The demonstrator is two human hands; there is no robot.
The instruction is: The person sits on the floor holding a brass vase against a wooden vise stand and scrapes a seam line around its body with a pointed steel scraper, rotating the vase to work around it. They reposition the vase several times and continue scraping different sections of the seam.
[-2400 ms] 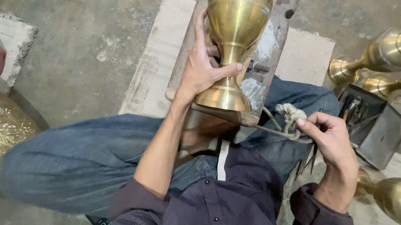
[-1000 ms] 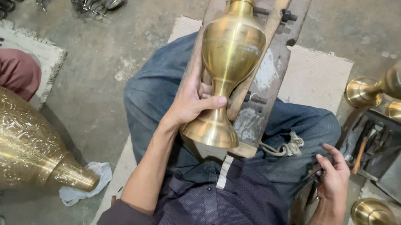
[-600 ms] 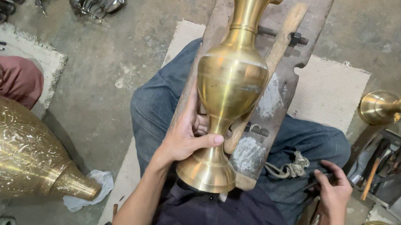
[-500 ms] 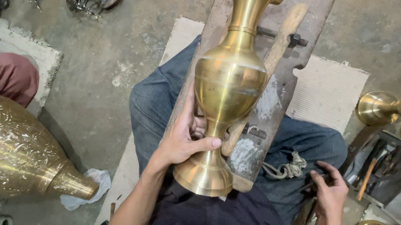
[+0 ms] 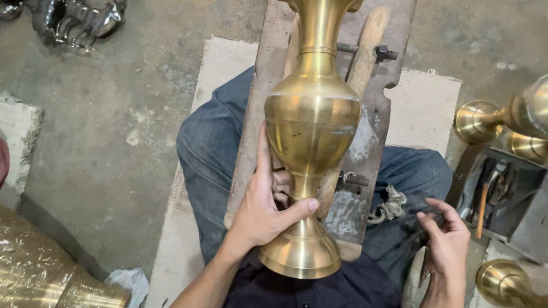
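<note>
Seated worker seen from above. The left hand point(image 5: 268, 208) wraps the narrow stem of a tall polished brass vase with a flared foot point(image 5: 309, 137), thumb across the front, fingers behind. The vase lies lengthwise on a worn wooden clamp board with iron bolts point(image 5: 379, 117), which rests across the denim-clad lap; the foot overhangs the board's near edge, the fluted mouth reaches its far edge. The right hand point(image 5: 444, 243) is apart from the vase, past the board's right edge, fingers half curled over the thigh beside a knotted rope end point(image 5: 387, 203); whether it holds anything cannot be told. An open metal tool box point(image 5: 520, 200) and more brass vessels point(image 5: 543, 114) stand on the floor to the right. Risk, as judged: held by one hand at the stem only, the rounded body could roll off the board and dent against it or the bolts.
</note>
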